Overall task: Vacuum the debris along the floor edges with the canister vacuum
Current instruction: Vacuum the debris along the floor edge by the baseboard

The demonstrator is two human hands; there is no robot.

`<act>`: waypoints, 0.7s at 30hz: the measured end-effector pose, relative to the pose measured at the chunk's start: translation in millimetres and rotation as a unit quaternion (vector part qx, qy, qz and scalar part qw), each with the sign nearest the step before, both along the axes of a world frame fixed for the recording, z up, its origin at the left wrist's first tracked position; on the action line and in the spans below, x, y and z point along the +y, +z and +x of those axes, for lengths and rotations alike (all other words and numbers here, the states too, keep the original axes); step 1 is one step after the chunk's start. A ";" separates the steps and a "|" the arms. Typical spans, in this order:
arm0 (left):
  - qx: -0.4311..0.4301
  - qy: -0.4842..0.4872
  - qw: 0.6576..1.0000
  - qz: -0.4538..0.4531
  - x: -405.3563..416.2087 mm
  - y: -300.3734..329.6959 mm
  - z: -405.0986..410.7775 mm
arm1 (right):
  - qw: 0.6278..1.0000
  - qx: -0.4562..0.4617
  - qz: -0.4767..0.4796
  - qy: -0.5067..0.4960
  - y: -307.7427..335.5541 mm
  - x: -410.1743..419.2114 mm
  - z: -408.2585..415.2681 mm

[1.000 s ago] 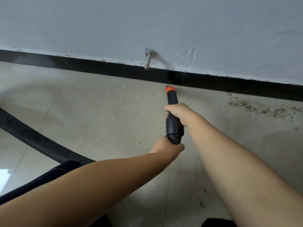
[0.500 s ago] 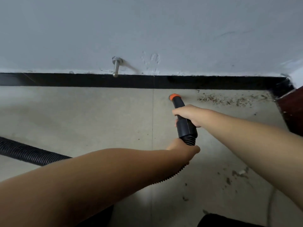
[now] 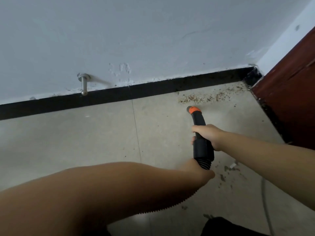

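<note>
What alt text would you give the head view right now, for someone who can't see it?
Both hands hold a black vacuum nozzle with an orange tip, aimed at a band of brown debris along the black baseboard near a corner: right hand on the handle, left hand on the ribbed hose. More crumbs lie nearer.

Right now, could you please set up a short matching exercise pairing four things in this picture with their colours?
Things:
1. nozzle tip
2. baseboard
3. door
4. door stopper

Colours:
A. dark red
B. silver
C. orange
D. black

Pairs: 1-C, 2-D, 3-A, 4-B
</note>
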State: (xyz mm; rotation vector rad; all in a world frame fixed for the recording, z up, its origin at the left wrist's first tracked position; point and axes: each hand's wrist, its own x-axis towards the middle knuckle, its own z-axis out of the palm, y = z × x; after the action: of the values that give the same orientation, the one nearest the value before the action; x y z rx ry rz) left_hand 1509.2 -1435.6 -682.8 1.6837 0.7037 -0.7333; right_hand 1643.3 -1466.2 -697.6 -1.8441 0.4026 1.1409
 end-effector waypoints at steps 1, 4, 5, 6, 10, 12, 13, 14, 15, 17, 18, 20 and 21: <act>0.006 -0.011 1.000 0.006 2.9 2.0 5.6 | 1.000 0.002 0.004 -0.019 -0.8 -0.6 3.6; 0.024 -0.055 0.998 0.017 15.0 5.8 20.4 | 0.998 0.004 0.017 -0.061 -3.7 1.8 13.9; 0.026 -0.059 0.998 0.020 19.9 6.0 24.8 | 0.997 0.003 0.023 -0.074 -4.1 3.9 17.2; 0.029 -0.056 0.998 0.021 24.9 6.6 28.7 | 0.996 0.000 0.026 -0.085 -4.2 6.5 20.7; 0.043 -0.042 0.998 0.002 38.5 3.9 35.8 | 0.996 -0.031 0.025 -0.085 -3.2 18.3 25.0; 0.054 -0.025 0.998 -0.013 38.0 1.6 29.8 | 0.997 -0.044 0.019 -0.061 -5.1 23.4 18.4; 0.061 -0.017 0.998 -0.017 36.4 0.1 24.6 | 0.998 -0.048 0.013 -0.044 -6.6 25.2 13.4; 0.067 -0.007 0.998 -0.019 34.7 -1.5 18.4 | 0.998 -0.047 0.009 -0.028 -7.3 27.1 7.7; 0.070 0.003 0.997 -0.023 33.5 -3.6 11.8 | 0.999 -0.044 0.010 -0.013 -7.6 28.9 2.1; 0.066 0.025 0.997 -0.032 33.3 -5.3 0.0 | 0.999 -0.029 0.023 0.006 -7.1 32.9 -7.0; 0.059 0.033 0.997 -0.031 34.5 -5.8 -4.3 | 0.999 -0.021 0.031 0.011 -6.3 34.8 -10.1; 0.044 0.041 0.998 -0.021 38.0 -6.8 -9.8 | 0.999 -0.004 0.045 0.021 -4.1 38.8 -13.0; 0.038 0.043 0.998 -0.017 40.1 -6.2 -10.8 | 0.998 0.004 0.051 0.026 -2.7 41.1 -13.0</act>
State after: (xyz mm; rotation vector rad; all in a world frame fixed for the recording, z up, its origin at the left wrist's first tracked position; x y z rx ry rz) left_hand 1498.4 -1395.5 -689.0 1.5915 0.8083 -0.7468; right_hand 1630.4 -1425.1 -700.3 -1.7716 0.2971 1.1821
